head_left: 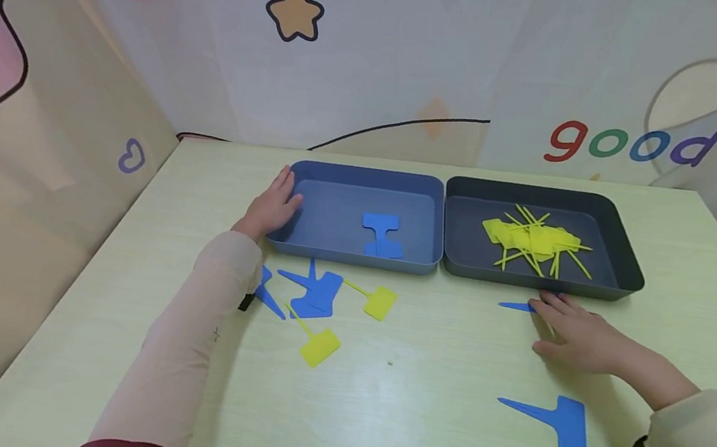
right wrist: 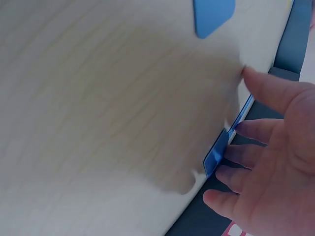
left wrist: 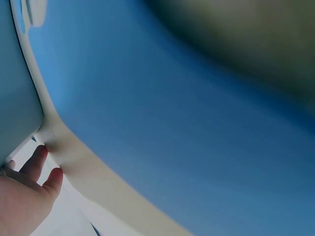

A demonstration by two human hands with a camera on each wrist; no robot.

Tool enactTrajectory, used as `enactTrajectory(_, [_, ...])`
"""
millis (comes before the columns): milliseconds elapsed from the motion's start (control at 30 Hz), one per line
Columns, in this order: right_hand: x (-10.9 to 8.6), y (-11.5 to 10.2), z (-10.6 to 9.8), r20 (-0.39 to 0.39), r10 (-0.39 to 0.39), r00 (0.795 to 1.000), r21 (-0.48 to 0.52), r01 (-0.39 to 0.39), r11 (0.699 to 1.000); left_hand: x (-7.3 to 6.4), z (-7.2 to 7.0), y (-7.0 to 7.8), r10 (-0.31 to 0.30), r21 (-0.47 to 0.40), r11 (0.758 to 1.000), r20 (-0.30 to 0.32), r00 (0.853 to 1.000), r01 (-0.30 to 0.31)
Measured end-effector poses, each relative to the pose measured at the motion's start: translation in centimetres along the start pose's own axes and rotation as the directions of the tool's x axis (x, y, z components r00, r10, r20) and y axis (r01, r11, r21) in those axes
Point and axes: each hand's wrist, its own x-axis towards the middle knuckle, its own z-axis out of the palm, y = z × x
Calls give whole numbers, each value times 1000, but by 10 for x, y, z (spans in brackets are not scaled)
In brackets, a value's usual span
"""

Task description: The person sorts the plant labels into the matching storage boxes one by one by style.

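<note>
At the outer left side of the blue tray (head_left: 340, 206), my left hand (head_left: 269, 204) rests with its fingers extended along the rim. Blue T-shaped plant labels (head_left: 380, 222) lie inside that tray. In front of the dark tray (head_left: 607, 267), my right hand (head_left: 578, 335) touches a blue plant label (head_left: 516, 305) lying on the table. The right wrist view shows the fingertips on this label (right wrist: 215, 155), while the thumb stands apart from it. Part of the label is hidden under the hand. Nearer the front lies another blue label (head_left: 571, 427).
Yellow plant labels (head_left: 533, 239) are heaped in the dark tray. Left of centre on the table (head_left: 413, 427), several blue labels (head_left: 322, 294) lie in a cluster beside a yellow label (head_left: 380, 303) and a second yellow one (head_left: 320, 347). A printed curtain (head_left: 379, 68) hangs behind.
</note>
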Motion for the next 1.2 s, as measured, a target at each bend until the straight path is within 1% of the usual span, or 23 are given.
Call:
enactTrajectory(100, [2,0,0,-58,-54,997,-29,52,998,0,0,0,0,1,1000,-3,1000,0])
enactTrajectory(200, [4,-2,0,-135,-94,986,-84,83,993,0,0,0,2,4,1000,-6,1000,-2])
enactTrajectory(300, [5,-4,0,-203,-100,974,-117,77,990,0,0,0,4,4,1000,-6,1000,-4])
enactTrajectory(400, [8,-6,-1,-240,-68,968,-115,41,992,0,0,0,5,6,1000,-2,1000,-5])
enactTrajectory(500, [10,-7,-3,-239,-27,971,-104,2,995,-1,0,1,0,6,1000,2,1000,0])
enactTrajectory(600, [13,-7,-5,-214,16,977,-85,-35,996,-1,0,1,-4,3,1000,3,1000,4])
enactTrajectory(800, [17,-8,-9,-171,56,984,-88,-71,994,-1,-1,2,-3,3,1000,-2,1000,3])
enactTrajectory(1000, [17,-9,-9,-160,56,986,-116,-75,990,-1,-1,2,-5,3,1000,-4,1000,5])
enactTrajectory(1200, [16,-8,-7,-175,21,984,-153,-48,987,-1,0,1,5,0,1000,-8,1000,-5])
